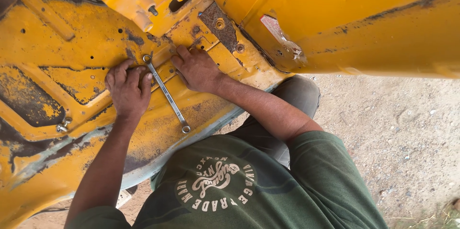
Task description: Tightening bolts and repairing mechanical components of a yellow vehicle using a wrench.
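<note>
A long silver ring wrench (166,93) lies slanted on a worn yellow metal vehicle panel (72,42), its upper ring end over a fastener. My left hand (127,89) lies palm down on the panel just left of the wrench, with the thumb against the shaft near the upper ring. My right hand (196,69) rests on the panel just right of the wrench. Its fingertips press near a small hole beside a rusty bracket (221,27). Neither hand is wrapped around the wrench.
The panel is scratched, rusted and dotted with holes. A yellow hinge-like fitting (148,4) sticks out above the hands. Another yellow body panel (364,18) fills the upper right. Gravel ground (402,138) lies at the right. My green shirt (268,190) fills the bottom.
</note>
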